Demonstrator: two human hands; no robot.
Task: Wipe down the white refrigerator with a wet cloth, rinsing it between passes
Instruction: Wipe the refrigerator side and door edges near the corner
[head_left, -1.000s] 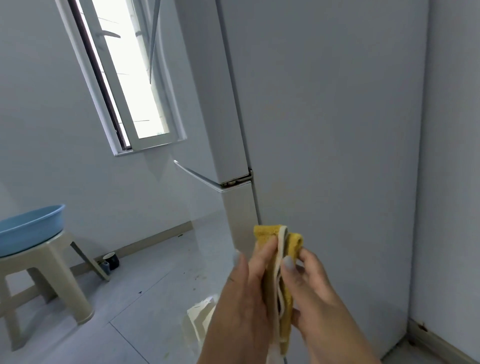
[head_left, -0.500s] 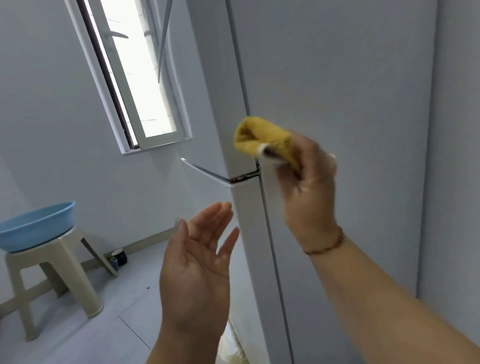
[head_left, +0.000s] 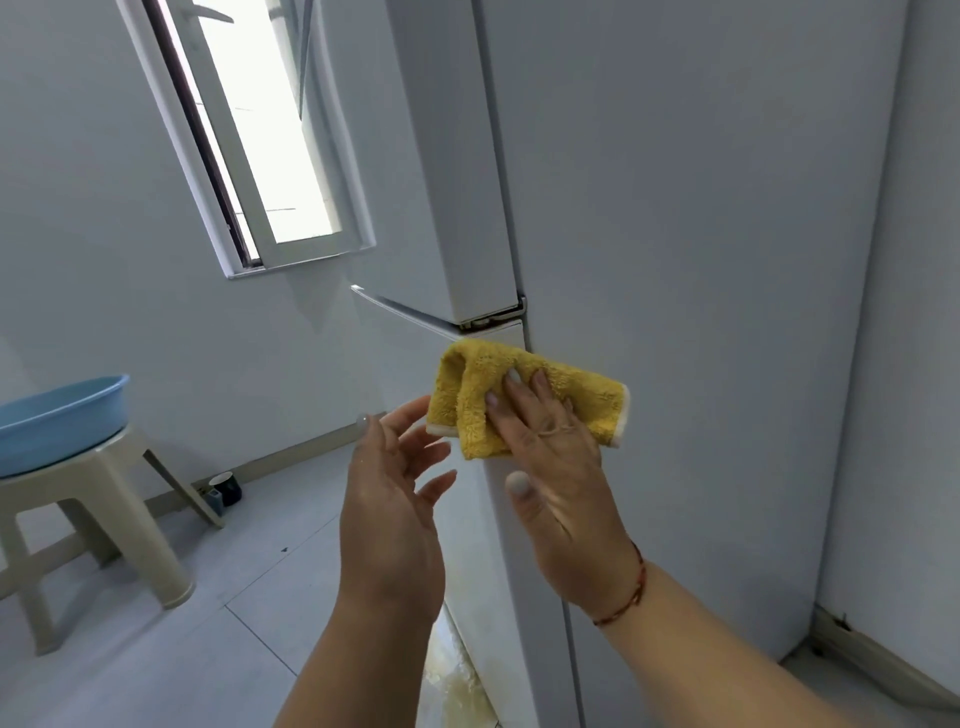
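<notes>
The white refrigerator (head_left: 701, 218) fills the right half of the view, seen from its side, with the door edge and hinge at centre. A folded yellow cloth (head_left: 462, 410) lies flat against the fridge's front corner just below the hinge. My right hand (head_left: 561, 467) presses the cloth onto the surface with straight fingers, thumb spread below. My left hand (head_left: 389, 519) hovers just left of the cloth, fingers relaxed and holding nothing, its fingertips near the cloth's lower left edge.
A blue basin (head_left: 57, 421) sits on a beige plastic stool (head_left: 98, 519) at the left. A small dark cup (head_left: 226, 488) stands on the floor by the wall. An open window (head_left: 260, 140) is above. A wall (head_left: 914, 364) closes in on the fridge's right.
My right hand brought the cloth down from above the hinge and flattened it against the fridge below the hinge. My left hand stayed raised and empty.
</notes>
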